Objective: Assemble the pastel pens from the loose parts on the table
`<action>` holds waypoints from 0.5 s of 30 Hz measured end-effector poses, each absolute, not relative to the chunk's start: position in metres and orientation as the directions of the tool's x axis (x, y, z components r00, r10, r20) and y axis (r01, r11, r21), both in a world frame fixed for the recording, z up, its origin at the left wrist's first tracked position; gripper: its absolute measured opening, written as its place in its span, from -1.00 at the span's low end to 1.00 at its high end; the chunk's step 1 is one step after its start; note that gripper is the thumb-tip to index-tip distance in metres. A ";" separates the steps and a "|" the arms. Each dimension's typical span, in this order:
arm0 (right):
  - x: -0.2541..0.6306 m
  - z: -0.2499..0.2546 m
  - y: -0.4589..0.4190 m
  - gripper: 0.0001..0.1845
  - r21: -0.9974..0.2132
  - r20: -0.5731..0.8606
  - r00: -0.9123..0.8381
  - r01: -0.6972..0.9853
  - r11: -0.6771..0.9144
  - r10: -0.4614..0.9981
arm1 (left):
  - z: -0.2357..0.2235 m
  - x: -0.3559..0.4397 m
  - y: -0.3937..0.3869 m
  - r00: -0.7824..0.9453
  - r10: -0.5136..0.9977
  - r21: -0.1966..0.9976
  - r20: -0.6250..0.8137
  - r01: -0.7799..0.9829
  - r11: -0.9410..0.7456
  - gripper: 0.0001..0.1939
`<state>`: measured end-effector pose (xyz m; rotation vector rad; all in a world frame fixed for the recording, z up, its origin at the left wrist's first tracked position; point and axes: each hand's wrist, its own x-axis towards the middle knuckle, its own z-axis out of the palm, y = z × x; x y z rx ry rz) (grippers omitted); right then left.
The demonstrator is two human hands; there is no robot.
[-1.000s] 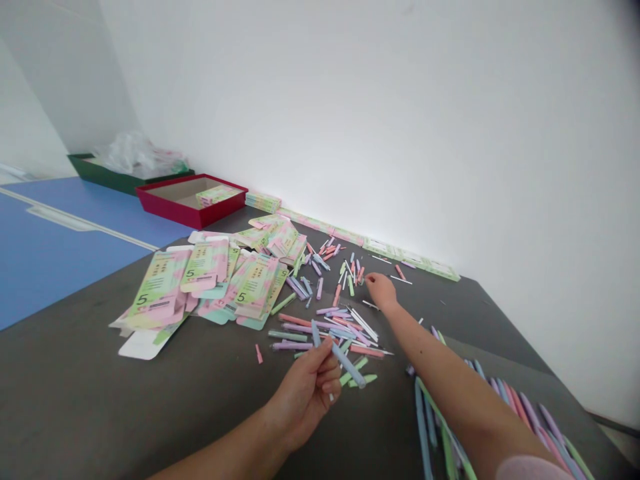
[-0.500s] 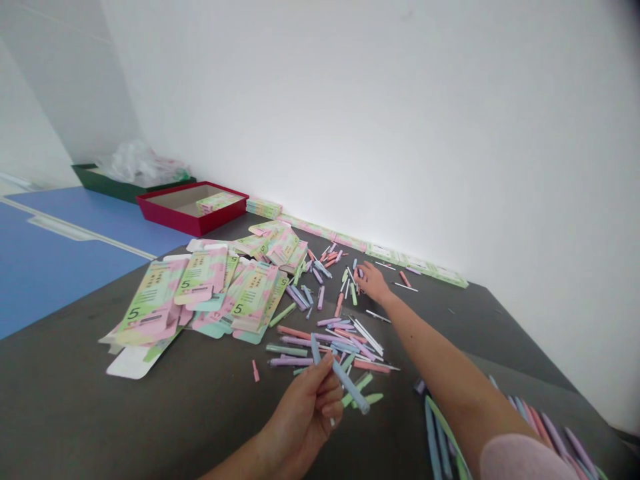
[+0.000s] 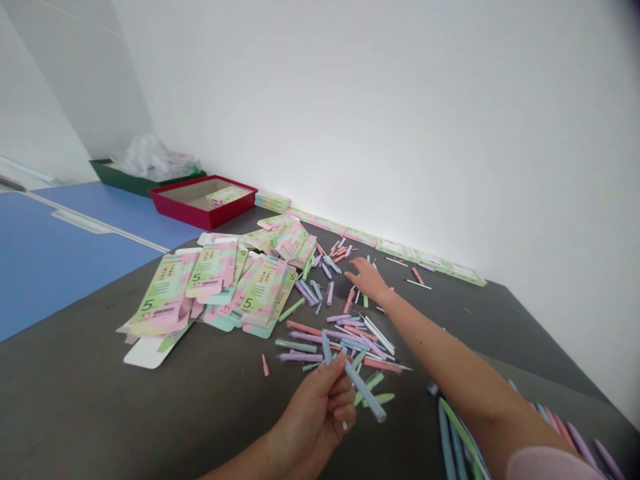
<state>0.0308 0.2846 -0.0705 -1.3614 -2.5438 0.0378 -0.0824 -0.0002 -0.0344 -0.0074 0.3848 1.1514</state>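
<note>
My left hand [image 3: 320, 403] is closed around light blue pen parts: a blue pen barrel [image 3: 369, 393] points down to the right, and a second blue piece [image 3: 327, 348] sticks up past the thumb. A small pale tip shows below the fingers. Farther out, my right hand [image 3: 369, 279] hovers over scattered pen pieces with its fingers apart and nothing visible in them. Around it lie purple caps [image 3: 330, 293], orange pieces and thin white refills [image 3: 379, 335]. Between the hands spreads a pile of pastel pen barrels [image 3: 300, 335].
Flattened pastel cartons [image 3: 263, 293] are heaped on the dark table [image 3: 200, 413]. Behind them stand a red box lid [image 3: 200, 215] and a green tray [image 3: 125, 180] with plastic bags. Packed boxes [image 3: 395, 249] line the wall. More pens [image 3: 453, 440] lie at lower right.
My right hand has lifted slightly off the small pieces and its fingers have spread. My left hand keeps hold of the blue pen parts. The view has shifted a little left.
</note>
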 end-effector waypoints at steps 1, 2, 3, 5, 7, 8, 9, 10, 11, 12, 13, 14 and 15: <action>0.021 -0.069 0.287 -0.55 -0.137 0.214 -0.562 0.793 0.594 0.799 | -0.034 -0.083 0.000 0.348 0.887 0.190 -0.303 -0.890 0.414 -0.78; 0.011 -0.069 0.288 -0.56 -0.132 0.212 -0.591 0.772 0.622 0.778 | -0.034 -0.083 0.000 0.347 0.887 0.191 -0.306 -0.890 0.414 -0.78; 0.001 -0.070 0.290 -0.57 -0.125 0.206 -0.618 0.752 0.647 0.759 | -0.034 -0.084 0.000 0.346 0.886 0.192 -0.309 -0.890 0.414 -0.78; -0.015 -0.074 0.290 -0.58 -0.111 0.184 -0.663 0.719 0.686 0.725 | -0.034 -0.085 0.001 0.341 0.887 0.195 -0.311 -0.891 0.411 -0.78; -0.022 -0.077 0.287 -0.58 -0.093 0.156 -0.691 0.701 0.707 0.706 | -0.034 -0.085 0.001 0.339 0.890 0.195 -0.304 -0.893 0.406 -0.76; -0.022 -0.078 0.285 -0.58 -0.084 0.143 -0.694 0.702 0.707 0.706 | -0.034 -0.085 0.002 0.339 0.892 0.194 -0.298 -0.894 0.405 -0.76; -0.021 -0.078 0.283 -0.59 -0.073 0.133 -0.689 0.710 0.701 0.712 | -0.035 -0.085 0.002 0.341 0.893 0.192 -0.293 -0.894 0.405 -0.76; -0.018 -0.077 0.281 -0.60 -0.060 0.127 -0.678 0.723 0.688 0.724 | -0.035 -0.084 0.002 0.344 0.893 0.189 -0.289 -0.894 0.406 -0.76; -0.015 -0.075 0.278 -0.61 -0.046 0.124 -0.664 0.738 0.673 0.737 | -0.035 -0.084 0.002 0.350 0.893 0.185 -0.284 -0.894 0.409 -0.76; -0.013 -0.073 0.277 -0.62 -0.032 0.125 -0.648 0.754 0.656 0.751 | -0.034 -0.084 0.001 0.356 0.892 0.181 -0.280 -0.893 0.413 -0.76; -0.012 -0.069 0.275 -0.64 -0.018 0.128 -0.630 0.770 0.637 0.766 | -0.034 -0.083 0.001 0.360 0.891 0.178 -0.277 -0.892 0.416 -0.76; -0.013 -0.065 0.275 -0.65 -0.005 0.132 -0.612 0.787 0.618 0.780 | -0.033 -0.083 0.001 0.362 0.890 0.176 -0.276 -0.891 0.418 -0.75; -0.016 -0.062 0.275 -0.65 0.007 0.133 -0.592 0.803 0.596 0.795 | -0.032 -0.083 0.000 0.366 0.889 0.177 -0.276 -0.890 0.421 -0.75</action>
